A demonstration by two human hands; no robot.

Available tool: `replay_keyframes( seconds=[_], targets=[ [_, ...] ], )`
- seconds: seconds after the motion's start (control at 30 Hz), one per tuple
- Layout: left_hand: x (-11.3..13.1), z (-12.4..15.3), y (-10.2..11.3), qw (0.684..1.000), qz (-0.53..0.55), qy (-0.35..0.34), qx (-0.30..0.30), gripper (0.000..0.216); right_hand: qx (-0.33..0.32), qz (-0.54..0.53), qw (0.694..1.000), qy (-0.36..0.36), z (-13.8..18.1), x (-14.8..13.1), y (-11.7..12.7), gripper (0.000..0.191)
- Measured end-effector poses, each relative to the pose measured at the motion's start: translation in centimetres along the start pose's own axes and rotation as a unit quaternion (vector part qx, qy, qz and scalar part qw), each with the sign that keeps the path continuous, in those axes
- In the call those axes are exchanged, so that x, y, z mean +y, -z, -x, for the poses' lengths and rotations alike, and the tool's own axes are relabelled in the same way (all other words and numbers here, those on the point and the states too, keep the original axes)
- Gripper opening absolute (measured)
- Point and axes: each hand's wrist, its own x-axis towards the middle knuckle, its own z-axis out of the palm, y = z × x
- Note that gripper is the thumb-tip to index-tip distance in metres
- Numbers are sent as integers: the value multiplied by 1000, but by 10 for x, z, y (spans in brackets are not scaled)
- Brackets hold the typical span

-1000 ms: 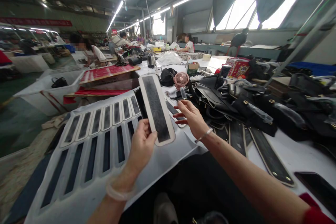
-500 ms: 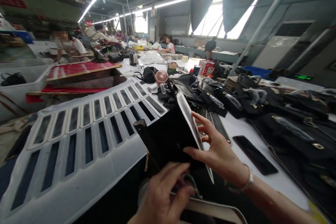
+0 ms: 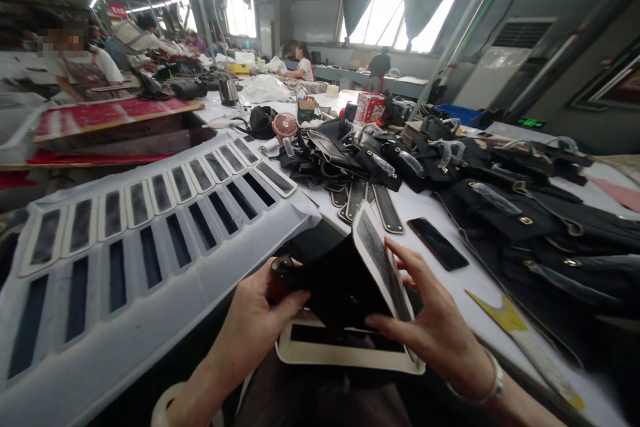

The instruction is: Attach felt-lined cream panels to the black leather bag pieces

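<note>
In front of me is a black handbag piece point(image 3: 333, 283), folded open and tilted over my lap. A pale-edged panel point(image 3: 371, 230) stands up along its right side, and another pale-bordered panel point(image 3: 350, 359) lies across its bottom. My left hand point(image 3: 263, 303) grips the left edge, its thumb on the near face and its fingers partly hidden behind. My right hand point(image 3: 433, 310) is closed round the right-hand side, with the thumb inside and the fingers behind the upright panel. Something small and shiny sits at the top left corner, too dark to make out.
On the left, a white sheet point(image 3: 165, 307) carries rows of pale-bordered dark strips point(image 3: 141, 203). To the right lie a black phone point(image 3: 437, 242), a yellow-ended flat tool point(image 3: 505, 313) and piled black handbags point(image 3: 505, 213). A pink fan point(image 3: 285, 125) stands beyond. Several people work farther back.
My left hand has moved from below the handbag piece up to its left edge and taken hold there. The piece now sits lower, with its bottom panel showing. The view has shifted right.
</note>
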Motion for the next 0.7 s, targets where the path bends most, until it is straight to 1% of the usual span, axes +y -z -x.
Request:
replay_keyframes(
  seconds=[0.03, 0.07, 0.17, 0.23, 0.3, 0.4, 0.5, 0.6, 0.7],
  targets=[
    [-1, 1, -2, 1000, -11, -2, -5, 16, -2, -2, 1000, 0, 4, 3, -2, 87],
    [-2, 3, -3, 1000, -28, -3, -5, 12, -6, -2, 1000, 0, 7, 6, -4, 88],
    [-4, 7, -7, 997, -77, 3, 1, 11, -26, 9, 1000, 0, 15, 13, -11, 91],
    [-7, 9, -10, 995, -93, 19, 4, 11, -41, 20, 999, 4, 19, 18, -16, 93],
    [-16, 10, -15, 994, -95, 46, -2, 11, -55, 40, 998, 12, 23, 23, -19, 97],
    [-35, 12, -22, 991, -94, 89, -20, 16, -79, 101, 991, 34, 28, 32, -22, 108],
    [-54, 15, -28, 993, -88, 79, -13, 22, -93, 187, 975, 81, 32, 41, -22, 114],
    [-62, 19, -30, 993, -97, 66, -11, 14, -99, 274, 948, 131, 35, 46, -21, 107],
    [-65, 25, -32, 989, -129, 69, -15, 10, -103, 329, 923, 170, 36, 44, -22, 101]
  ],
)
